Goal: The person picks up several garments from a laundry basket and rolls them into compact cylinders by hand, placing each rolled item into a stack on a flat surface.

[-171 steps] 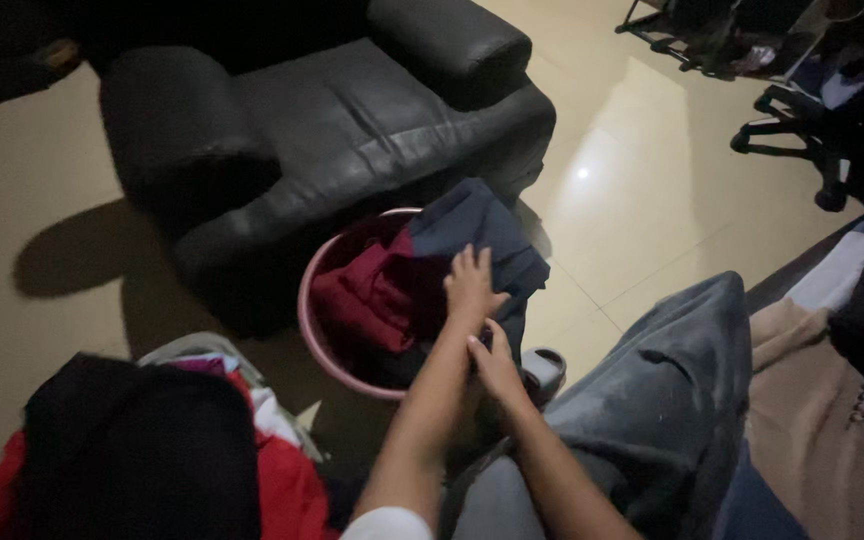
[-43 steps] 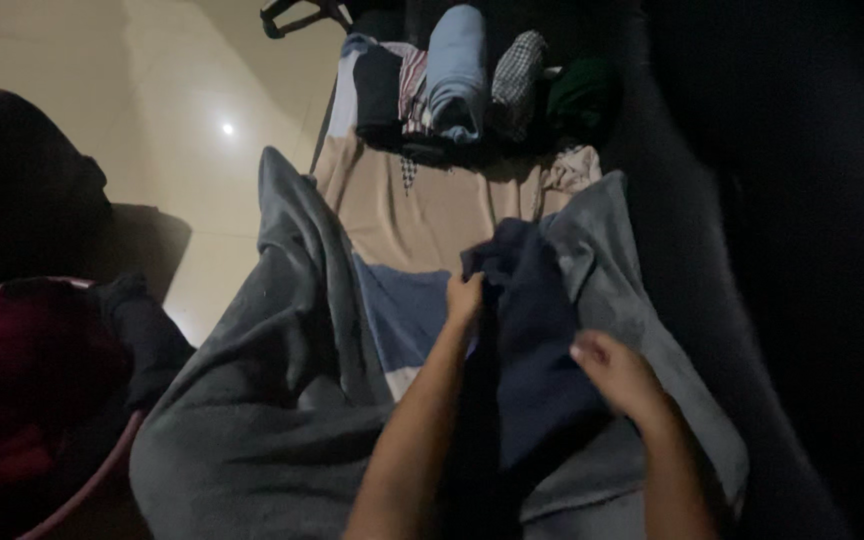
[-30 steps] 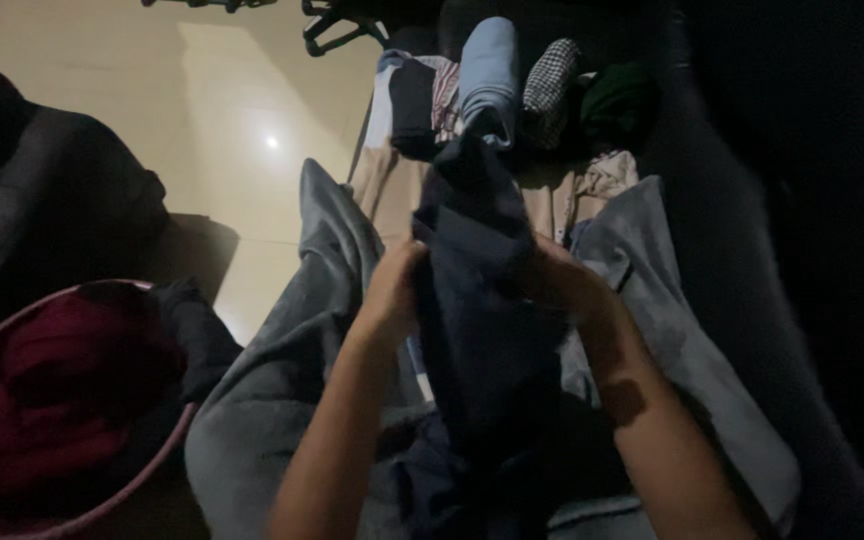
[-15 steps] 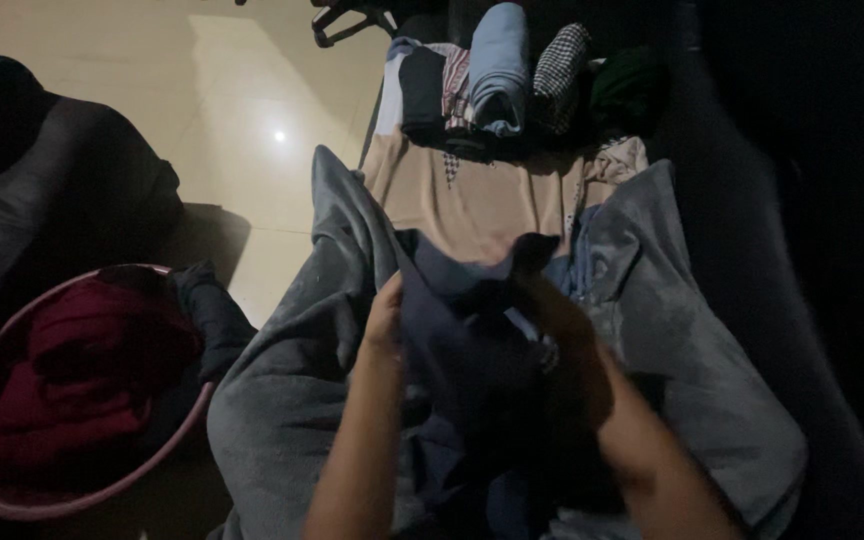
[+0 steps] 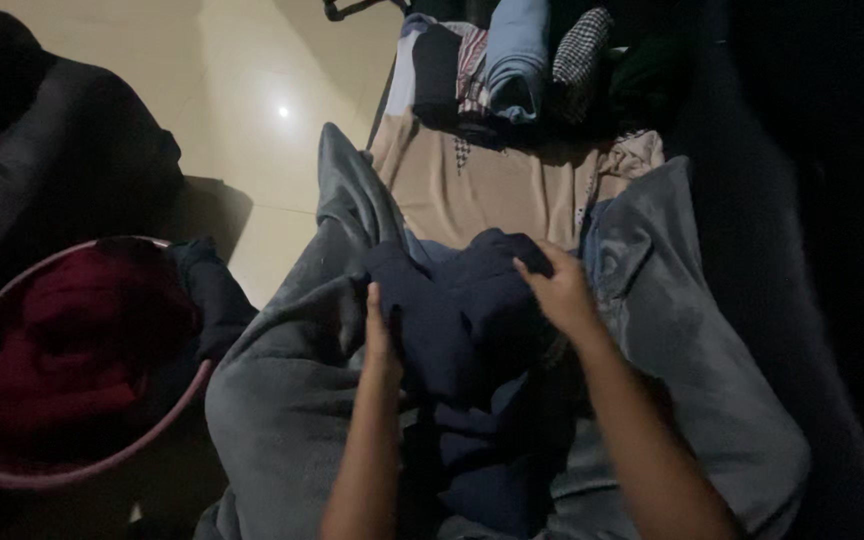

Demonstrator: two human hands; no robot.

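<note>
both hands, the left hand (image 5: 382, 335) and right hand (image 5: 557, 290), are gripping a dark blue cloth (image 5: 462, 320), and at nine o'clock a pink basket (image 5: 102, 465) is holding red clothes (image 5: 62, 350).

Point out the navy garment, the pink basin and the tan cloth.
navy garment (image 5: 462, 320), head view, on its bunched middle between the hands.
pink basin (image 5: 167, 415), head view, on its right rim.
tan cloth (image 5: 512, 190), head view, on its flat middle.
</note>
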